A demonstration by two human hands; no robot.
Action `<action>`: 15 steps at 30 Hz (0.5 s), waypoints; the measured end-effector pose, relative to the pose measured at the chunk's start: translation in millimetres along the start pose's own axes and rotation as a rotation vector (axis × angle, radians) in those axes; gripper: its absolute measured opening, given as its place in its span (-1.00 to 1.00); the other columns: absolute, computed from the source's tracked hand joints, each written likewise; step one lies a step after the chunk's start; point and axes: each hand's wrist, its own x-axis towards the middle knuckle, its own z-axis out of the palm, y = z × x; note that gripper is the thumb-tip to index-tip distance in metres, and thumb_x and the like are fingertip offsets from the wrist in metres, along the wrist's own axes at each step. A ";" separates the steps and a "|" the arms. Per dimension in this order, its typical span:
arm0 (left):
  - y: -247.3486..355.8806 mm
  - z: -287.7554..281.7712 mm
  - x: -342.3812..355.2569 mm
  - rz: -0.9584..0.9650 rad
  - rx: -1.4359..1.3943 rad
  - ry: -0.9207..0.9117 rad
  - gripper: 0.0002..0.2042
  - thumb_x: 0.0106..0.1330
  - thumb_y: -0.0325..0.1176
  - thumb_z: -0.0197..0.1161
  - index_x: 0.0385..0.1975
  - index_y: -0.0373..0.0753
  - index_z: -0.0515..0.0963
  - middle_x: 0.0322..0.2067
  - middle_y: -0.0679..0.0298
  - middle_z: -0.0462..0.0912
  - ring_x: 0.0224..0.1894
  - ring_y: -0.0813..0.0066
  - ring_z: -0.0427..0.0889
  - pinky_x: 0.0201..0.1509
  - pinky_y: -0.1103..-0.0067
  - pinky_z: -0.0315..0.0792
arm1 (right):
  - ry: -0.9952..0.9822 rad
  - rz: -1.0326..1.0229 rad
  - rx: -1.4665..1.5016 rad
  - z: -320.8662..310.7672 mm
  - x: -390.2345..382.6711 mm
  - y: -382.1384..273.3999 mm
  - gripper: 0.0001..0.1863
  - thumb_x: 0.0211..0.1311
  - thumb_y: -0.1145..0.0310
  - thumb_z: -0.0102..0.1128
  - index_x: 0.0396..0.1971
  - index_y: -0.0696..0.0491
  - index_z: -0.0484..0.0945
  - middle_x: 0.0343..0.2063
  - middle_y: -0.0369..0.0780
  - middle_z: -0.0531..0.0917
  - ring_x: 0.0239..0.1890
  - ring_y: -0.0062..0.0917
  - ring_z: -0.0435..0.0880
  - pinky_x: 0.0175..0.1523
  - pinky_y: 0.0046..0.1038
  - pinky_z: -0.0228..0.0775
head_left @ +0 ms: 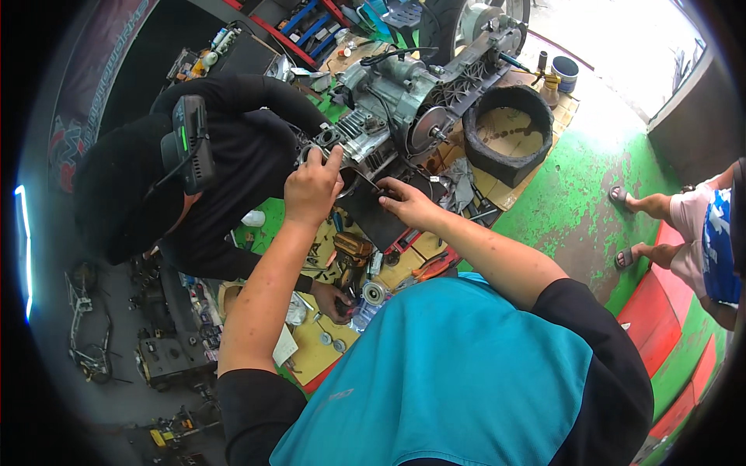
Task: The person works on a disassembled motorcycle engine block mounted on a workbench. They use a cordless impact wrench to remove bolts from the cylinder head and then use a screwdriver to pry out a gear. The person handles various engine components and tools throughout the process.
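Note:
My left hand (315,186) grips a round metal part (346,182) at the open end of the engine's cylinder (365,144), its index and middle fingertips up on the metal. My right hand (404,203), to the right and slightly lower, has its fingers curled on a thin dark piece (374,186) reaching toward that cylinder end; I cannot make out exactly what it is. Under and around my hands lie a yellow-and-black power drill (351,250), pliers (435,266) and small metal parts (373,293).
A co-worker in black (225,171) leans in from the left, a hand (330,303) among the parts below. At right are a black hollow ring-shaped block (509,167), a can (565,74) and another person's legs (653,256). A rear wheel (435,35) stands behind the engine.

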 end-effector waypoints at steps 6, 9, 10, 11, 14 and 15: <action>16.7 -9.1 14.0 -0.063 0.090 -0.153 -0.30 0.14 -0.39 0.50 0.35 -0.10 0.43 -0.11 0.08 0.50 -0.21 0.04 0.75 -0.20 0.23 0.68 | -0.228 0.175 0.500 -3.4 -9.6 -18.9 -0.72 0.67 0.19 0.10 0.23 -0.10 0.45 -0.37 -0.37 0.50 -0.50 -0.70 0.38 -0.48 -0.53 0.21; 12.7 -9.7 15.8 -0.044 0.089 -0.158 -0.28 0.13 -0.41 0.50 0.36 -0.11 0.42 -0.11 0.08 0.49 -0.20 0.01 0.75 -0.19 0.22 0.68 | -0.272 0.241 0.699 -2.9 -17.4 -22.1 -0.73 0.68 0.17 0.10 0.21 -0.11 0.45 -0.41 -0.40 0.45 -0.55 -0.72 0.32 -0.52 -0.57 0.12; 10.4 -9.3 15.9 -0.038 0.085 -0.150 -0.28 0.12 -0.42 0.49 0.36 -0.11 0.42 -0.11 0.08 0.49 -0.20 0.01 0.75 -0.19 0.22 0.69 | -0.249 0.212 0.660 2.6 -16.0 -18.6 -0.73 0.67 0.17 0.09 0.20 -0.10 0.46 -0.41 -0.39 0.47 -0.53 -0.71 0.36 -0.50 -0.55 0.17; 7.5 -8.7 14.2 -0.027 0.067 -0.138 -0.28 0.12 -0.42 0.49 0.37 -0.11 0.42 -0.08 0.07 0.50 -0.19 0.00 0.75 -0.18 0.22 0.69 | -0.226 0.183 0.621 5.6 -13.1 -13.5 -0.73 0.67 0.17 0.08 0.20 -0.08 0.47 -0.41 -0.39 0.49 -0.51 -0.71 0.40 -0.49 -0.53 0.21; 4.3 -9.0 5.1 -0.002 0.047 -0.092 -0.27 0.12 -0.40 0.49 0.38 -0.10 0.41 -0.03 0.06 0.52 -0.17 -0.01 0.76 -0.17 0.21 0.70 | -0.084 0.007 0.273 8.4 -4.0 -2.3 -0.71 0.67 0.16 0.10 0.17 -0.03 0.49 -0.44 -0.39 0.48 -0.49 -0.70 0.40 -0.45 -0.54 0.22; 4.2 -6.7 3.2 -0.004 0.056 -0.064 -0.27 0.14 -0.38 0.49 0.39 -0.09 0.41 -0.03 0.05 0.52 -0.17 -0.01 0.76 -0.17 0.21 0.70 | -0.022 0.087 0.203 6.9 -7.8 -16.2 -0.63 0.63 0.15 0.15 0.23 0.04 0.54 -0.40 -0.34 0.56 -0.42 -0.66 0.49 -0.37 -0.53 0.31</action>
